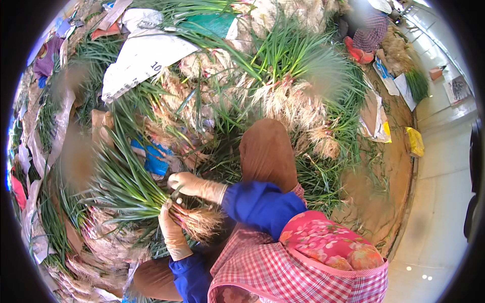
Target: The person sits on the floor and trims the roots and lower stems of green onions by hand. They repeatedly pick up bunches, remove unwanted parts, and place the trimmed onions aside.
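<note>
My left hand (169,223), in a pale thin glove, grips a bunch of green onions (151,193) low on the stems. The bunch's green leaves fan out to the upper left, and its tan roots (201,223) hang toward my lap. My right hand (187,185), gloved the same way, is curled just above the stems at the right side of the bunch. Its fingertips are partly hidden, so whether it pinches anything is unclear. Past the right hand, a blue printed wrapper (155,161) lies among loose leaves and roots.
More rooted green onions (290,94) are heaped in front, with another root pile (110,231) at left. A white printed sack (140,60) covers part of the heap. My brown-trousered knee (269,151) rises mid-view. A yellow packet (414,142) lies at right. Other people (369,36) sit farther off.
</note>
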